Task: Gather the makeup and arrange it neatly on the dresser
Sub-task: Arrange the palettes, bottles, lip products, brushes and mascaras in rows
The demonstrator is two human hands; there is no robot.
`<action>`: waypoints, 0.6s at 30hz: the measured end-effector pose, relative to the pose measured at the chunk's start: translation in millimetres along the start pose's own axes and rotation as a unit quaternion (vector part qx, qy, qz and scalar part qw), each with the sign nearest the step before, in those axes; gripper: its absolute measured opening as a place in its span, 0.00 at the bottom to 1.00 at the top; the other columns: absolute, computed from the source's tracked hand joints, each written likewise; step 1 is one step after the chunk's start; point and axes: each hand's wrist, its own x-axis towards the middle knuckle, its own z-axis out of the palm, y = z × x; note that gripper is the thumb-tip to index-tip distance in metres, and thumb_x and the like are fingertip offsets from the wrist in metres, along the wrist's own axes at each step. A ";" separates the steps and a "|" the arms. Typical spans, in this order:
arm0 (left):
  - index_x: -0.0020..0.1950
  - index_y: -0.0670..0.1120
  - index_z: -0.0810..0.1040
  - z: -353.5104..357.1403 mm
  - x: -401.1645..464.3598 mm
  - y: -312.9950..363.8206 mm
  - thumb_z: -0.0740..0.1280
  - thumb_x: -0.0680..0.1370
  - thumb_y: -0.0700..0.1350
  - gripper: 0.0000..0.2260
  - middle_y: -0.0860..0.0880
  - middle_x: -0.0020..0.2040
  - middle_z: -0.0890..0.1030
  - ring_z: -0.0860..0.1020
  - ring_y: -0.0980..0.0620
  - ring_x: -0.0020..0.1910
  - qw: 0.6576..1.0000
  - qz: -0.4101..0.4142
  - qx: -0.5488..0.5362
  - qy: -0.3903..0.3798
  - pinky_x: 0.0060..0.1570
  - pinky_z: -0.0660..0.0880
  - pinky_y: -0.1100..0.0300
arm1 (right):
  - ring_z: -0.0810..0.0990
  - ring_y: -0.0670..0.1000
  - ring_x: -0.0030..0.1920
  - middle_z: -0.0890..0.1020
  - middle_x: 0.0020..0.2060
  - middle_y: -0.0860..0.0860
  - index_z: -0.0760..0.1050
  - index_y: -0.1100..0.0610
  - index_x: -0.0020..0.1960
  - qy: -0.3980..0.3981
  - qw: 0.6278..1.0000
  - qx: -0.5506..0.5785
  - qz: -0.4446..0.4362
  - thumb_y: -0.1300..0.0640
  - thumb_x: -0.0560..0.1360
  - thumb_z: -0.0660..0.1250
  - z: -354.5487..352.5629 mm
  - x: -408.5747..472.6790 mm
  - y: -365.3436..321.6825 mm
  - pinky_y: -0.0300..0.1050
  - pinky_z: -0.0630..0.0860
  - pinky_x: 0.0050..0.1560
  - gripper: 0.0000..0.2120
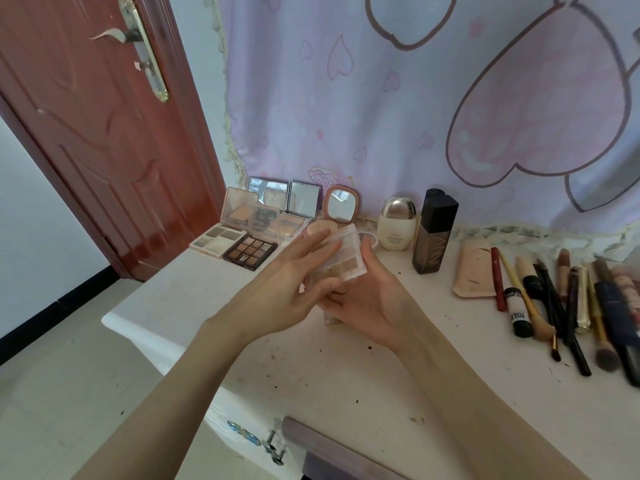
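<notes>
Both hands hold a small clear-cased eyeshadow palette (pixel 341 256) above the white dresser top (pixel 346 368). My left hand (pixel 294 282) has its straight fingers laid along the palette's left side and lid. Underneath, my right hand (pixel 367 296) grips the palette from the right, fingers curled round its base. Several open palettes (pixel 250 251) and mirrored compacts (pixel 341 204) stand grouped at the back left. A cream jar (pixel 396 224) and a tall dark bottle (pixel 433 233) stand at the back middle.
A row of brushes, pencils and tubes (pixel 554 299) lies on the dresser's right side beside a flat pink case (pixel 474 271). A pink printed cloth (pixel 415 98) hangs behind. A red-brown door (pixel 104 133) is at the left. The dresser's left edge drops to tiled floor.
</notes>
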 end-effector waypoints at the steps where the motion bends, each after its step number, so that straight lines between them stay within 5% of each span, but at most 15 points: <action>1: 0.73 0.49 0.64 -1.9 0.5 -1.7 0.57 0.76 0.59 0.27 0.52 0.74 0.61 0.59 0.56 0.73 1.000 -0.012 -0.007 -0.012 0.68 0.56 0.67 | 0.77 0.57 0.58 0.79 0.58 0.59 0.72 0.58 0.66 0.005 1.000 -0.003 0.002 0.41 0.75 0.57 -0.6 0.1 -0.6 0.51 0.72 0.64 0.27; 6: 0.69 0.52 0.67 -21.4 5.3 -2.6 0.58 0.78 0.52 0.19 0.64 0.67 0.66 0.61 0.73 0.66 0.995 0.000 -0.100 -0.001 0.62 0.58 0.78 | 0.80 0.57 0.55 0.79 0.57 0.60 0.72 0.58 0.64 0.018 1.000 -0.020 0.004 0.41 0.73 0.59 -0.5 -1.2 -0.9 0.51 0.75 0.60 0.27; 9: 0.64 0.55 0.74 -33.2 10.1 -1.4 0.62 0.78 0.52 0.14 0.59 0.60 0.77 0.73 0.67 0.59 0.987 -0.029 -0.157 0.035 0.57 0.69 0.70 | 0.78 0.61 0.57 0.77 0.59 0.64 0.71 0.61 0.65 0.014 1.000 0.004 -0.002 0.44 0.72 0.61 2.0 -0.8 0.9 0.54 0.76 0.60 0.27; 13: 0.57 0.44 0.79 -39.8 19.1 -3.4 0.61 0.79 0.39 0.10 0.51 0.49 0.82 0.78 0.66 0.46 0.970 -0.077 -0.176 0.150 0.51 0.72 0.72 | 0.77 0.62 0.59 0.76 0.61 0.63 0.69 0.59 0.66 0.015 0.999 -0.031 0.014 0.45 0.71 0.62 2.1 -0.5 5.0 0.57 0.76 0.58 0.28; 18: 0.55 0.44 0.78 -41.6 29.7 -3.5 0.61 0.79 0.37 0.10 0.51 0.40 0.81 0.76 0.65 0.36 0.960 -0.111 -0.200 0.162 0.45 0.73 0.71 | 0.81 0.56 0.54 0.82 0.52 0.53 0.75 0.45 0.54 0.104 0.965 -0.225 -0.083 0.47 0.76 0.60 3.3 2.4 11.3 0.55 0.79 0.53 0.09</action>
